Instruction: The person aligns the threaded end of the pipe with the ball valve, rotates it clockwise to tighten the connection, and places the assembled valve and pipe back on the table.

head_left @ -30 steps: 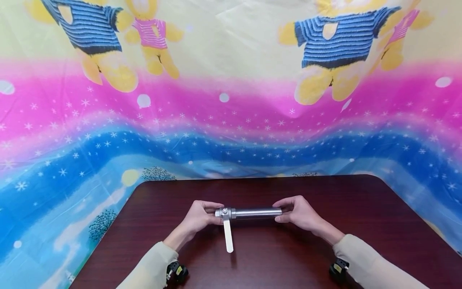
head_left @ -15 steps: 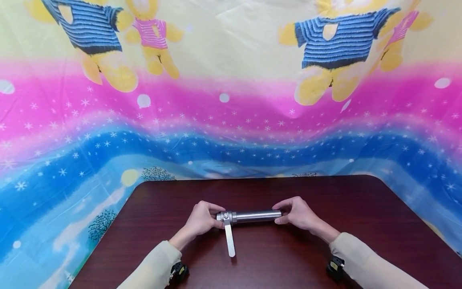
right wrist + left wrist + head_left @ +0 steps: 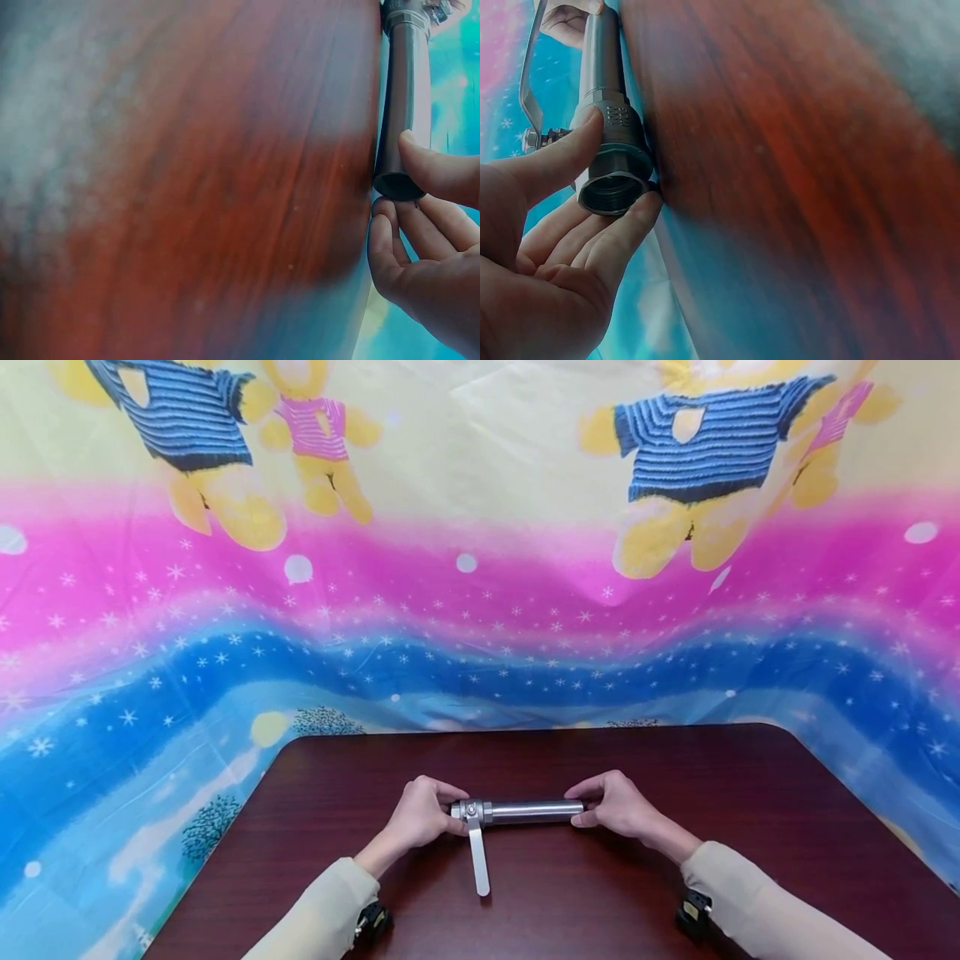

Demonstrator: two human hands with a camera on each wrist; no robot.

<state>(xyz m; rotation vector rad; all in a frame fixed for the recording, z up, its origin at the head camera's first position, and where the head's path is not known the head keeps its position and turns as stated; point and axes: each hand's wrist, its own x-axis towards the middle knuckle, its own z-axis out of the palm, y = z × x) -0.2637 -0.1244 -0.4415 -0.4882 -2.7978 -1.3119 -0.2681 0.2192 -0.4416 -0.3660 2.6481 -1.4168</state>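
Lowered slightly since a second ago, both hands bring the metal valve pipe (image 3: 525,812) to, or perhaps just above, the dark wooden table (image 3: 750,793). Left hand (image 3: 417,815) pinches its threaded end (flat lever (image 3: 477,860) pointing toward the person); right hand (image 3: 618,806) pinches the plain end.

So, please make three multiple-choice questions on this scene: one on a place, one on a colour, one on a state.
1. Where is the lever attached on the pipe?
A. near the left hand
B. near the right hand
C. at the middle
2. What colour is the table?
A. white
B. dark red-brown
C. green
3. How is the pipe held?
A. left hand only
B. by no hand
C. one hand at each end
Answers: 1 A, the lever hangs beside the left hand; 2 B, the bare top shows it; 3 C, fingers pinch both ends.
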